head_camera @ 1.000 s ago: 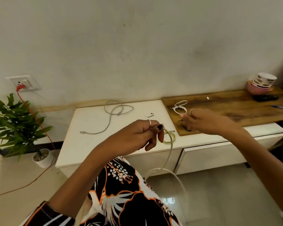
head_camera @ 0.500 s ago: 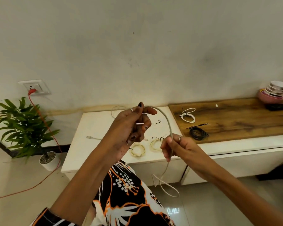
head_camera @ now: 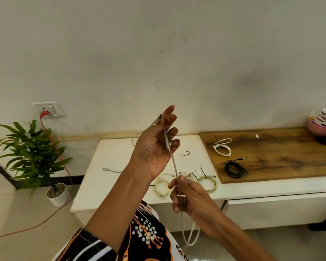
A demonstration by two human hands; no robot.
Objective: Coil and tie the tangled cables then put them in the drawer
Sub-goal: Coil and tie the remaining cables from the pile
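My left hand (head_camera: pixel 157 146) is raised palm-up above the white cabinet top (head_camera: pixel 119 157), its fingers curled on the plug end of a pale grey cable (head_camera: pixel 175 166). The cable runs straight down into my right hand (head_camera: pixel 188 196), which grips it lower, and a loop hangs below toward the floor. Two tied yellowish coils (head_camera: pixel 207 182) lie on the cabinet near its front edge. A tied white coil (head_camera: pixel 222 146) and a black coil (head_camera: pixel 234 169) rest on the wooden board (head_camera: pixel 290 157). A loose grey cable (head_camera: pixel 111 170) lies further left. The drawer front (head_camera: pixel 271 210) is closed.
A loose black tie (head_camera: pixel 184 153) lies on the cabinet. Stacked bowls (head_camera: pixel 324 121) stand at the board's far right. A potted plant (head_camera: pixel 34 153) sits on the floor at left, beside an orange cord (head_camera: pixel 64 166) plugged into a wall socket (head_camera: pixel 47 109).
My left hand has risen and turned palm-up with the cable end. My right hand has slid down the cable, pulling it straight between both hands.
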